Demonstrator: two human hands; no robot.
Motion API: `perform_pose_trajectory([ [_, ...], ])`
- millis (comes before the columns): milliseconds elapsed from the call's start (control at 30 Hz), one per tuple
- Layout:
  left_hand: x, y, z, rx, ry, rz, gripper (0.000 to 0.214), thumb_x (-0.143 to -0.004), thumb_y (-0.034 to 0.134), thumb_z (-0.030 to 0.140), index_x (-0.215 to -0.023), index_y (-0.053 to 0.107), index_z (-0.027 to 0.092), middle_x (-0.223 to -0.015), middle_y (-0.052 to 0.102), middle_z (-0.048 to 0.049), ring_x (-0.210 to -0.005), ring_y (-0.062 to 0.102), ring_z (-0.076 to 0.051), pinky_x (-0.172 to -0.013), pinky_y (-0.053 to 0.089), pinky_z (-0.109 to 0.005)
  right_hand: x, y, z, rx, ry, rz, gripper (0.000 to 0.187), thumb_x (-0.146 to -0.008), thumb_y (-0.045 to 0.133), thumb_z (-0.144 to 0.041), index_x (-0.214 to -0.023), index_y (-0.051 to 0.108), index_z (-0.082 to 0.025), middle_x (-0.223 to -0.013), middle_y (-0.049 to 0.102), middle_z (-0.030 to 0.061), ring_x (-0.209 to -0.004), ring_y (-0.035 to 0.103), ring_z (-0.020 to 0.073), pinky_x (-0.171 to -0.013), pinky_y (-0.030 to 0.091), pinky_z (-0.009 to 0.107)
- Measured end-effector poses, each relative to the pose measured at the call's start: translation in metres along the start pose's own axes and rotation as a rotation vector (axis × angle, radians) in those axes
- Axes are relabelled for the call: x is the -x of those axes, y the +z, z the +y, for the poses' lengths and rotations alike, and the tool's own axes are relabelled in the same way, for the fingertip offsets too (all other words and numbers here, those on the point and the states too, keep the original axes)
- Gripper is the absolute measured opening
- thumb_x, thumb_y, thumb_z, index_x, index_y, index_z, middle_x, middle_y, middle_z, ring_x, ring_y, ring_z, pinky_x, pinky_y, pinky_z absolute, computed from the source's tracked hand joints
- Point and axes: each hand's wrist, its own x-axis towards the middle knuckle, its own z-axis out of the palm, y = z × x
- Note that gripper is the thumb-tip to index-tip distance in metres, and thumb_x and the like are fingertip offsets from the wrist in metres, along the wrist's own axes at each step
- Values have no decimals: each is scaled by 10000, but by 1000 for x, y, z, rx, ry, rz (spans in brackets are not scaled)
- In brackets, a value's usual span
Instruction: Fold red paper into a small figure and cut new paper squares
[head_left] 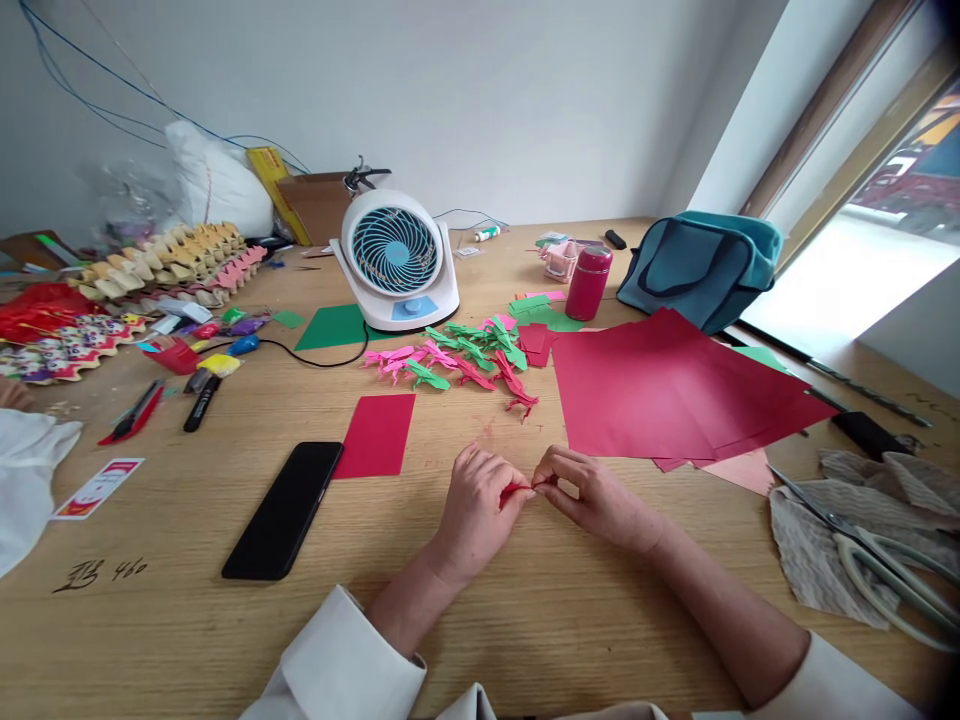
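From where I stand, the biggest thing is the wooden table (pixel 187 640), with dark handwriting (pixel 99 573) at its left front: a scrawl I can't make out, then "460"; at the far right edge more letters seem to begin "NC". Large red sheets (pixel 660 390) spread over the right half, their far edge near a teal bag (pixel 694 270). A white fan (pixel 395 255) stands at the back, partly covering green paper (pixel 330 328). On the right, scissors (pixel 874 550) lie over a crumpled cloth (pixel 810 555); at the left edge is another person's white sleeve (pixel 26 480). The left hand (pixel 480 505) and the right hand (pixel 592 497) meet at the front middle, beside a black phone (pixel 283 510) and a red rectangle (pixel 377 435). A crimson flask (pixel 589 283) hides part of a pink basket (pixel 560 260). Beyond the hands lie folded pink, green and red figures (pixel 469 350). A printed card (pixel 97 488) and a black marker (pixel 201 404) carry print too small to read. Smallest is a thin red paper piece (pixel 514 490), pinched between left thumb and forefinger, the right fingertips closed on its end.
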Motion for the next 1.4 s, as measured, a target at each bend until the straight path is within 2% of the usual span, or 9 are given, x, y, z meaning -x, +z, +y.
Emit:
perform_pose_trajectory([
  [367,1,-1,1,-81,44,-44,149,-812,710,193,-738,581,201,-763,654,19,-827,571,-183,-1071,308,-479,-2,-2,-9,365,-172,-113,181,-989,376,-169,-914,541,-180,-830,552,54,-742,490,180,-689,399,306],
  [533,0,-2,1,-53,88,-46,138,-838,675,207,-736,583,196,-759,637,9,-808,556,-180,-1048,322,-467,-1,-4,-14,399,-185,-125,177,-969,382,-148,-886,536,-177,-828,551,62,-739,480,188,-684,395,316],
  [633,-1,-2,0,52,78,0,156,-835,685,222,-709,598,197,-728,625,10,-786,559,-173,-1002,358,-427,1,-5,-15,312,-159,-75,174,-973,395,-156,-906,553,-184,-822,550,52,-731,491,178,-671,396,307],
  [800,-4,-4,-3,308,-30,115,131,-843,679,223,-719,652,195,-708,626,0,-732,572,-157,-845,435,-337,2,-3,-14,19,15,137,98,-973,491,-239,-1022,564,-197,-877,583,44,-773,546,156,-710,442,282],
  [933,-6,-3,-4,489,-161,179,118,-834,683,229,-725,679,184,-723,641,-14,-740,597,-157,-753,463,-288,-1,6,-14,-122,131,137,156,-939,564,-315,-1039,571,-197,-952,595,53,-840,570,168,-760,461,296],
  [1133,-6,4,-2,664,-227,158,96,-819,695,242,-752,706,174,-760,658,-23,-740,609,-144,-740,486,-263,-5,31,-12,-190,246,169,220,-890,612,-323,-731,540,-190,-732,525,-4,-663,485,133,-587,377,250],
  [1200,-5,5,-1,684,-224,146,71,-813,700,239,-844,717,176,-830,673,-33,-779,619,-144,-777,496,-265,-5,34,-12,-268,273,191,244,-910,578,-335,-719,536,-189,-703,524,-8,-645,475,127,-574,367,242],
  [1333,-5,6,-2,751,-299,142,388,-779,728,230,-1150,627,183,-1002,682,-55,-867,644,-153,-849,514,-287,-5,30,-14,-386,315,219,250,-905,581,-384,-761,570,-180,-727,579,7,-654,503,130,-578,396,240],
  [1400,-5,7,-4,778,-332,145,352,-786,709,227,-1121,616,171,-987,683,-53,-866,651,-153,-841,517,-286,-5,25,-15,-368,322,241,255,-898,590,-380,-742,562,-180,-721,586,9,-652,517,132,-575,404,241],
])
